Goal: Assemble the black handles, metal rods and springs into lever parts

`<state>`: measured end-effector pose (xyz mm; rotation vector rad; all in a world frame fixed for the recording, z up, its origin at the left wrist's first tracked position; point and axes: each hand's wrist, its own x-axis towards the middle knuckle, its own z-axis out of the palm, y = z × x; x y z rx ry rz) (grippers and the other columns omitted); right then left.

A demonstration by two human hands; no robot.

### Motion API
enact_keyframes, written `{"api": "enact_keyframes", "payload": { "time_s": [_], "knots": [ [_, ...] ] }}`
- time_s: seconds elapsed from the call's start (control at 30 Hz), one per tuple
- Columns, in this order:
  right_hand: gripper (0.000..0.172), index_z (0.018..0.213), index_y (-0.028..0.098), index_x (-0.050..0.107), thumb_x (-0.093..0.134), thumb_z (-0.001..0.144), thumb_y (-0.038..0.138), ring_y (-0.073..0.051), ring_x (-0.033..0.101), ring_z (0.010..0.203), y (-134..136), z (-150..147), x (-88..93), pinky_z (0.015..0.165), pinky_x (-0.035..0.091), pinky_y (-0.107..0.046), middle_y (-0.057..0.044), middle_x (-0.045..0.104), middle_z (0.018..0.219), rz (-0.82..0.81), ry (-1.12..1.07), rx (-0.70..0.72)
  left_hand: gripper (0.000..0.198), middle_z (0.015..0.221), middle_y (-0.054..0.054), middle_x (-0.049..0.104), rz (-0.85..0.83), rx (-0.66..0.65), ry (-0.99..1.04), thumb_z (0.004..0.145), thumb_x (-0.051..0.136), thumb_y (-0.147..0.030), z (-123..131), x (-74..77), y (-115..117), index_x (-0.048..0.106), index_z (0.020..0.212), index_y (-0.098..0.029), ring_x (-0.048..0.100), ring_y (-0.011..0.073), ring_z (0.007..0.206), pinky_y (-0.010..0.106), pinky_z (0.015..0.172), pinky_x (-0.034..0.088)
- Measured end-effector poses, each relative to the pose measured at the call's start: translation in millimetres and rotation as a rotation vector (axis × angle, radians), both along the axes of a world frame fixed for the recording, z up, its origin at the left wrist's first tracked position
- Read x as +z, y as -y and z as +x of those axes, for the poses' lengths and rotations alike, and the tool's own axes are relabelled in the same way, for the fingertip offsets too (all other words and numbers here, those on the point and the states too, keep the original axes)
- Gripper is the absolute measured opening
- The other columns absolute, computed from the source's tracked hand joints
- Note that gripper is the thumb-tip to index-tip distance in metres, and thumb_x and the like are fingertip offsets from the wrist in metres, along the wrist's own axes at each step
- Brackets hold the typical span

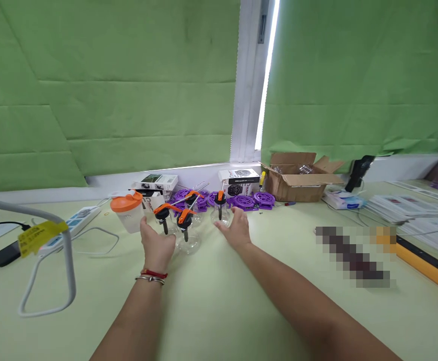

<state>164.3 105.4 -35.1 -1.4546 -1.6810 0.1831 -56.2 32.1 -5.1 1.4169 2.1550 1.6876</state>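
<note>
Several clear, bulb-shaped bottles with black caps, orange levers and thin metal rods stand together on the table. My left hand [157, 246] is curled round the lower part of the leftmost bottle [163, 212], its thumb raised on the left side; the fingers are partly hidden. Close to that hand stands the front bottle [189, 242], and another bottle [192, 199] is behind it. On the right, my right hand [237, 230] has thumb and fingers about a separate bottle [221, 215], which stands upright.
Behind the bottles lie purple round parts [245, 201] and small printed boxes [239, 183]. An orange-lidded shaker [127, 213] and a power strip [71, 225] are at left, near a grey bent tube [70, 271]. An open cardboard box [299, 185] stands back right, beside stacked white items [399, 208].
</note>
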Motion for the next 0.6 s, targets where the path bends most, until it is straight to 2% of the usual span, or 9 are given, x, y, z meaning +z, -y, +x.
{"api": "enact_keyframes", "payload": {
  "time_s": [0.13,0.27,0.37,0.6],
  "knots": [
    [0.082,0.128,0.015,0.036,0.063,0.063,0.056,-0.031,0.034,0.123,-23,11,-5.3,0.099,0.024,-0.042,-0.014,0.050,0.124,-0.151,0.100,0.034,0.098,0.142,0.019,0.022,0.105,-0.064,-0.115,0.063,0.066,-0.029,26,10.7,10,0.007,0.139,-0.014,0.025,0.0299,0.131,0.042,0.107,0.025],
    [0.074,0.122,0.021,0.044,0.064,0.060,0.056,-0.031,0.037,0.120,-26,2,-9.7,0.099,0.021,-0.041,-0.010,0.055,0.118,-0.205,0.182,0.064,0.113,0.144,0.019,0.020,0.022,-0.028,-0.272,0.055,0.072,-0.045,42,8.9,11,0.002,0.139,-0.016,0.021,0.0340,0.132,0.052,0.107,0.017],
    [0.073,0.119,0.019,0.047,0.064,0.059,0.057,-0.030,0.040,0.116,-19,-11,-8.6,0.097,0.022,-0.040,-0.011,0.056,0.116,-0.190,0.184,0.063,0.115,0.143,0.021,0.021,-0.065,0.036,-0.334,0.054,0.072,-0.045,41,6.1,8,0.001,0.139,-0.015,0.021,0.0349,0.132,0.058,0.104,0.013],
    [0.072,0.107,0.015,0.049,0.069,0.052,0.057,-0.028,0.049,0.102,2,-42,-3.8,0.091,0.030,-0.038,-0.012,0.059,0.096,-0.240,0.101,0.052,0.110,0.142,0.021,0.024,-0.179,0.110,-0.313,0.056,0.068,-0.043,30,9.3,7,0.001,0.138,-0.015,0.027,0.0337,0.130,0.060,0.100,0.018]
  ]
}}
